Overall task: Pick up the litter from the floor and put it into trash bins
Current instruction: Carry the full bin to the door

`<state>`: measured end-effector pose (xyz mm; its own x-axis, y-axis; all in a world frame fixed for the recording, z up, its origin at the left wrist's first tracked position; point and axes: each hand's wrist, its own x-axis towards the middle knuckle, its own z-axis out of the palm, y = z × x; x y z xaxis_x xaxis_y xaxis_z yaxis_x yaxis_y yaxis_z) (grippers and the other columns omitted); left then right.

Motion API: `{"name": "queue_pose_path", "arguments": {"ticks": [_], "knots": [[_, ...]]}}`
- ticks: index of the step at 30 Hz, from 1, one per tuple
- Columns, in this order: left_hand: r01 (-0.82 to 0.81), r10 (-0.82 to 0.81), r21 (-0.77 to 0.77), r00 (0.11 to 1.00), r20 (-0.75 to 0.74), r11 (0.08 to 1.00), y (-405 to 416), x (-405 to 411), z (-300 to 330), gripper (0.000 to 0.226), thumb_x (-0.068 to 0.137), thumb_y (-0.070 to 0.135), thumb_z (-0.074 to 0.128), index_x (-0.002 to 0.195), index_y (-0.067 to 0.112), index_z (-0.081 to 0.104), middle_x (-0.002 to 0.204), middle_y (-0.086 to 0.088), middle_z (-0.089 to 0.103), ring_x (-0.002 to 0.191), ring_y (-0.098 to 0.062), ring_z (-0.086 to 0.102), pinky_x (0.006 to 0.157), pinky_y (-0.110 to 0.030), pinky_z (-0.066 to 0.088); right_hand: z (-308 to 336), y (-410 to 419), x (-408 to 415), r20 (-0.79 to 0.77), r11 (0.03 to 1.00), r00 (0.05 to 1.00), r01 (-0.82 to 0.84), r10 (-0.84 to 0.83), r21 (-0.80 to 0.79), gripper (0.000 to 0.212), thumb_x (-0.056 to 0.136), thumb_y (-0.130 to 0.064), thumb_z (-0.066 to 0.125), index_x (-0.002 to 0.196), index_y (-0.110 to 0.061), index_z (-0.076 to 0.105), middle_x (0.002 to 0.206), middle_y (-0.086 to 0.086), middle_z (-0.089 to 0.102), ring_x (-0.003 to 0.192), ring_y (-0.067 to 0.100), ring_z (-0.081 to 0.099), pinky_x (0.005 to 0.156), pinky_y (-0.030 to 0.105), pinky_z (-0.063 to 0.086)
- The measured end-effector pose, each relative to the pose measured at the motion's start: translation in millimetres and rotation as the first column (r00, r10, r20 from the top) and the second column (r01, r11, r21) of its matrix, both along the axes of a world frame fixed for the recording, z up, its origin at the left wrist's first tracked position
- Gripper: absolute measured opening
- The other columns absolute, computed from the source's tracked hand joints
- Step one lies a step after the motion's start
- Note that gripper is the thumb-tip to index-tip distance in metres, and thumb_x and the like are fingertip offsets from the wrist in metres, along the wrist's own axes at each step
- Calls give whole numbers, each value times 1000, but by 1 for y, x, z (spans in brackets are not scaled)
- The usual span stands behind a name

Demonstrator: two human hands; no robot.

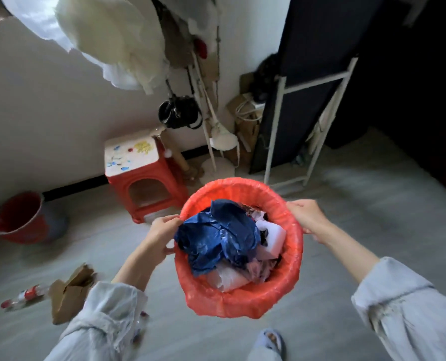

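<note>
I hold a trash bin lined with a red plastic bag (242, 303) in front of me, above the floor. My left hand (162, 235) grips its left rim and my right hand (307, 217) grips its right rim. Inside lie a crumpled blue plastic bag (216, 235), white foam pieces (271, 235) and other wrappers. On the floor at lower left lie a torn brown cardboard piece (68, 295) and a clear plastic bottle with a red label (24, 297).
A second red bucket (21, 220) lies tilted by the wall at left. A red plastic stool (143, 178) with a paint-spotted white top stands behind the bin. A white metal rack (307, 121) and dark panel lean at the right. My slippered foot (270, 340) shows below.
</note>
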<state>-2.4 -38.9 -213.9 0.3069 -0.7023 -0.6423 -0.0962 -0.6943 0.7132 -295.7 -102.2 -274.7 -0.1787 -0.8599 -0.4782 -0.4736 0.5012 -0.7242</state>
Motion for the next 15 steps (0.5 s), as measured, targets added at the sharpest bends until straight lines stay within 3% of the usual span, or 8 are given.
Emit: {"name": "queue_pose_path", "arguments": {"ticks": [2,5,7,11,15], "knots": [[32,-32,-20,999,-6,999,-19,-46,8,28,87,8,45,105,14,66,85,-5,52,79,-19,45,64,-27,39,9,0,-47,-11,998,998,57,-57,-23,30,73,-33,51,49,-15,53,47,1,44,55,20,41,49,26,28],[123,-125,-46,991,-48,991,-53,-120,19,22,89,8,46,79,17,64,72,-6,47,68,-20,39,61,-26,36,19,-1,-125,-49,987,986,158,-160,-29,35,77,-30,51,46,-15,46,48,2,41,54,20,40,50,26,28],[198,-202,-57,977,-72,978,-73,-165,24,21,89,11,49,76,18,64,75,-6,47,71,-20,41,61,-26,36,24,1,-171,-75,978,976,206,-207,-19,37,81,-27,50,46,-15,42,48,3,39,54,20,39,51,26,28],[305,-309,-58,947,-82,951,-123,-258,19,17,93,13,48,93,15,65,88,-7,53,90,-23,46,65,-31,39,31,-2,-260,-72,928,926,371,-371,-14,23,81,-28,50,62,-17,57,59,8,47,62,21,45,58,29,34],[360,-359,-9,927,-108,933,-175,-355,-4,16,93,18,50,102,11,60,92,-8,55,93,-24,48,71,-37,40,21,-13,-344,-54,842,841,540,-538,23,31,76,-34,52,67,-7,63,65,13,56,68,26,55,59,33,43]]}}
